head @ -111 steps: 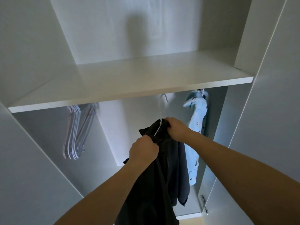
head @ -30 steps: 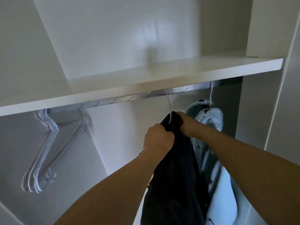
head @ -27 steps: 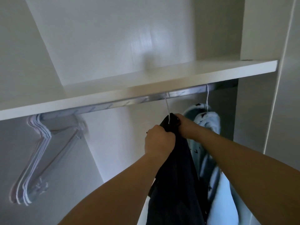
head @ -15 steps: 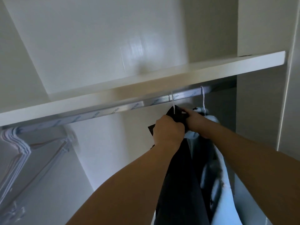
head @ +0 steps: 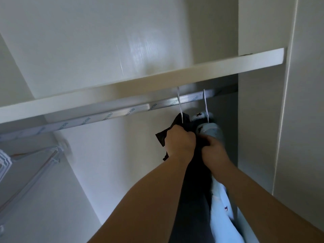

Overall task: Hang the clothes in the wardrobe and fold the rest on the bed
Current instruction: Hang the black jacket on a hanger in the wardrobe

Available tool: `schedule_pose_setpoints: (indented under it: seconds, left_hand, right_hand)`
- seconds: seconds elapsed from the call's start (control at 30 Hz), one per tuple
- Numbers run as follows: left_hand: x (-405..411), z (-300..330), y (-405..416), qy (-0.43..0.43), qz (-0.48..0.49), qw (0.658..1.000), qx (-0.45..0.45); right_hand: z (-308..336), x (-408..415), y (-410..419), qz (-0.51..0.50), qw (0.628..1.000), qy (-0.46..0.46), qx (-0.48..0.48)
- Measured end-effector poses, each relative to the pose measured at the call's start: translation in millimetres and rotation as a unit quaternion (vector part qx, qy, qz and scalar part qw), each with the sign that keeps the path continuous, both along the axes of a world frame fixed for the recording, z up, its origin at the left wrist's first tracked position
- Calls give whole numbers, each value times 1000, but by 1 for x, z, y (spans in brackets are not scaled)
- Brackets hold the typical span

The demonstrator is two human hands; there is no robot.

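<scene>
A dark garment (head: 194, 186) hangs from a white hanger whose hook (head: 179, 104) is over the metal wardrobe rail (head: 122, 114). My left hand (head: 180, 142) grips the dark cloth near its top left. Just to the right, my right hand (head: 214, 153) grips the same cloth. A light blue patterned garment (head: 219, 204) hangs on a second white hanger (head: 205, 104) close to the right of the dark one, partly hidden by my right arm.
A white shelf (head: 157, 81) runs just above the rail. Several empty white hangers (head: 10, 165) hang at the far left of the rail. The wardrobe's right side panel (head: 259, 120) stands close to the blue garment.
The dark garment's hanger has gone up and its hook now sits over the rail. Both hands have slipped slightly lower on the cloth, and the view has moved closer and to the right.
</scene>
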State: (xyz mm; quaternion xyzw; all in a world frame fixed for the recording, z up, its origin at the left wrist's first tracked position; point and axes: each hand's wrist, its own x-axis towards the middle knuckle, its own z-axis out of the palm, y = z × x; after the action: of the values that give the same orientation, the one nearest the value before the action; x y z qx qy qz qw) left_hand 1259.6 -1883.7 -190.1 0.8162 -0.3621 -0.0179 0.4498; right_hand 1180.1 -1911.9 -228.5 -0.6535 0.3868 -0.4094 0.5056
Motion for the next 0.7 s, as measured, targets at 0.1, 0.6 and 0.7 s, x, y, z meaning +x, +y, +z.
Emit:
schedule_pose_setpoints:
  seconds: [0.1,0.6,0.7]
  left_hand:
    - [-4,-10,-4,18,6,1000,-13]
    - [12,-13,-24,36,-46,987,149]
    - [14,-13,-22,-2,-70,980,189]
  right_hand:
    - [-7,-10,8,3,1000,24,-5]
    - [-36,-38,49,18,998,64,18]
    - [-37,-36,52,34,996,76,27]
